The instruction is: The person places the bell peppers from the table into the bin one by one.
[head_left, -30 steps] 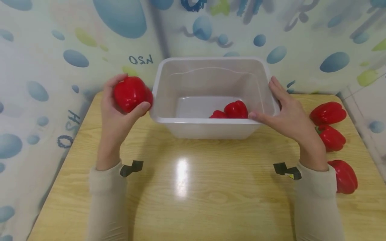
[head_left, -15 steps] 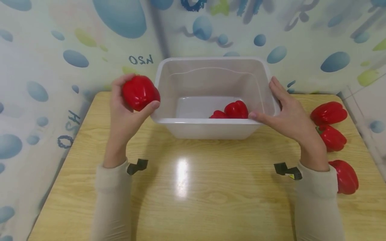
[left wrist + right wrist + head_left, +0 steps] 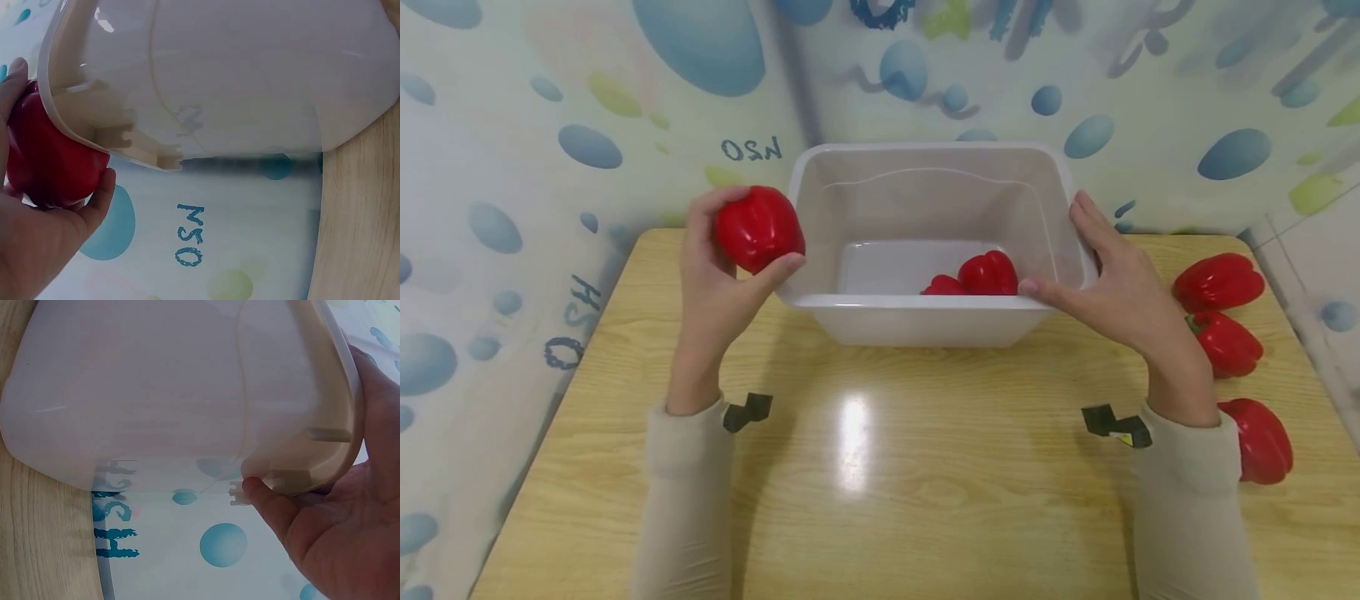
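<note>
red pepper (image 3: pixel 760 229) | held L of wht bin (image 3: pixel 925 302) | 2 peppers (image 3: pixel 988 273) inside

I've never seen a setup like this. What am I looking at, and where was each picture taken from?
There's no robot here, just a person's left hand and right hand. The wide picture comes from a camera worn on the head, looking forward and down. The two close-ups come from cameras worn on the wrists, one for each hand.

The left hand holds a red bell pepper beside a white plastic bin, while the right hand grips the bin's opposite end. Inside the bin are what look like two more peppers. Three others lie on the wooden table, to the person's right.
</note>
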### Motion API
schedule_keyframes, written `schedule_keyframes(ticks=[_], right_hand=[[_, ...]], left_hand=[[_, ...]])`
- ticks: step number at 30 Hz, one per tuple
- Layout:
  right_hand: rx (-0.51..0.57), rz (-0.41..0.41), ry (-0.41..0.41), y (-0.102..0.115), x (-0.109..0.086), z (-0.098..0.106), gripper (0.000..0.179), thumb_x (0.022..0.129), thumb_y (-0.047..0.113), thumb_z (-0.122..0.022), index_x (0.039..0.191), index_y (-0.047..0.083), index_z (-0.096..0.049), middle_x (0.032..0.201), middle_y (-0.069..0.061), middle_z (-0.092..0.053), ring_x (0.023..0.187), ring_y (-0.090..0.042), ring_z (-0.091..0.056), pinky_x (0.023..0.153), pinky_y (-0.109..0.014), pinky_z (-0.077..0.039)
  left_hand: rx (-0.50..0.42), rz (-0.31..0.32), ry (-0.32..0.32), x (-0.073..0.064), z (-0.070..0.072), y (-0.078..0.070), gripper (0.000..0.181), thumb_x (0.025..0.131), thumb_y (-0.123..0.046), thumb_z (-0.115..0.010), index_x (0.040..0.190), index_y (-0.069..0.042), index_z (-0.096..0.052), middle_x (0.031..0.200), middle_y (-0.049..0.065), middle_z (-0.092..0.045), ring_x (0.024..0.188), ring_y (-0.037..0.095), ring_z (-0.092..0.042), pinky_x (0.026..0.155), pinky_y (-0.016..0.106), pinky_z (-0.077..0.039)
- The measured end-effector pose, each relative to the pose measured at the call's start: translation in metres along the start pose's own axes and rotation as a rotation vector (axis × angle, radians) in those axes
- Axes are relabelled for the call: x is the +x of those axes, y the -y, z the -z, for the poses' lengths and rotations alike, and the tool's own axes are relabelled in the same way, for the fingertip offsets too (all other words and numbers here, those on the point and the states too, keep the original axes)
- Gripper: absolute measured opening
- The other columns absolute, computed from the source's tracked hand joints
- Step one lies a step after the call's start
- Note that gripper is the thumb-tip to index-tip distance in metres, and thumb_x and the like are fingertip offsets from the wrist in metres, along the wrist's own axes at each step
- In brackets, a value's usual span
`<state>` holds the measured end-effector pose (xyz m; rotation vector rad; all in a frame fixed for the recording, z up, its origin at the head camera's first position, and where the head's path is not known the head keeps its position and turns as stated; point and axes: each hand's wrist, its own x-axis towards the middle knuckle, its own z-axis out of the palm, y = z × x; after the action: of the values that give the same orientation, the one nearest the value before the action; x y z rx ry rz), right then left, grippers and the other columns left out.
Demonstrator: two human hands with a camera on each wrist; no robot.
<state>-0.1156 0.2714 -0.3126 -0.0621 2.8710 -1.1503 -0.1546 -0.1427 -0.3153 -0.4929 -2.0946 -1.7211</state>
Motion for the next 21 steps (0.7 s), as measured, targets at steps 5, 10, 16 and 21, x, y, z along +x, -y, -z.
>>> schedule_keyframes(ticks=[5, 10, 16, 21], right_hand=[[0.011, 0.001, 0.000, 0.0009, -0.0004, -0.0006, 0.107, 0.089, 0.051, -0.080, 0.169, 0.041, -0.009, 0.180, 0.007, -0.008, 0.152, -0.047, -0.034, 0.108, -0.078, -0.042], [0.019, 0.004, -0.003, 0.0008, -0.0014, -0.0010, 0.106, 0.090, 0.051, -0.080, 0.168, 0.043, -0.009, 0.180, 0.009, -0.008, 0.152, -0.047, -0.035, 0.107, -0.079, -0.043], [0.011, -0.001, 0.000, -0.0002, -0.0011, -0.0010, 0.106, 0.090, 0.052, -0.079, 0.168, 0.044, -0.009, 0.180, 0.010, -0.007, 0.152, -0.047, -0.035, 0.107, -0.079, -0.043], [0.003, 0.004, 0.001, 0.0004, -0.0003, -0.0008, 0.107, 0.089, 0.053, -0.079, 0.168, 0.042, -0.008, 0.180, 0.007, -0.008, 0.151, -0.048, -0.036, 0.105, -0.079, -0.044]], left_hand=[[0.006, -0.017, 0.021, 0.0013, -0.0008, 0.0016, 0.082, 0.077, 0.004, -0.086, 0.150, -0.013, -0.053, 0.153, -0.001, -0.055, 0.144, 0.023, -0.048, 0.108, 0.027, -0.056], [-0.003, -0.049, 0.059, 0.0031, -0.0041, 0.0041, 0.086, 0.077, 0.005, -0.086, 0.153, -0.014, -0.050, 0.153, 0.001, -0.054, 0.145, 0.023, -0.048, 0.108, 0.027, -0.055], [0.011, -0.083, 0.094, 0.0038, -0.0073, 0.0065, 0.087, 0.079, 0.004, -0.086, 0.155, -0.015, -0.048, 0.156, 0.002, -0.052, 0.147, 0.023, -0.047, 0.110, 0.028, -0.055], [0.015, -0.080, 0.090, 0.0038, -0.0081, 0.0086, 0.087, 0.079, 0.003, -0.086, 0.154, -0.015, -0.048, 0.156, 0.001, -0.052, 0.147, 0.022, -0.046, 0.109, 0.027, -0.055]])
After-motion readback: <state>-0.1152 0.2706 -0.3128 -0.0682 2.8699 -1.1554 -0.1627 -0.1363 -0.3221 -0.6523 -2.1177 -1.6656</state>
